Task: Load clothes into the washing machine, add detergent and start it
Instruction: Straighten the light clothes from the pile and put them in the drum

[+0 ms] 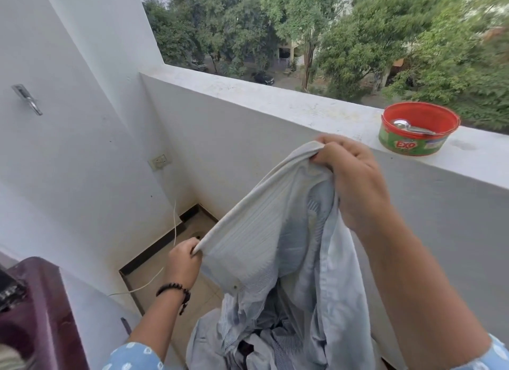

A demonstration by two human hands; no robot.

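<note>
A pale blue-grey shirt (256,232) hangs stretched between both hands over a heap of other clothes (264,345) at the bottom of the view. My left hand (183,262) pinches one corner of the shirt low down. My right hand (349,174) grips the other end higher up, near the balcony wall. The maroon washing machine (41,309) shows at the lower left edge, its top partly in view. A red and green Exo tub (413,143) with a metal spoon (410,127) inside stands on the parapet ledge.
The white balcony parapet (275,99) runs across behind the shirt, with trees beyond. A wall socket (159,162) and a thin white cable (175,226) are on the left wall. Tiled floor (192,292) lies below. A metal latch (27,98) sticks out at upper left.
</note>
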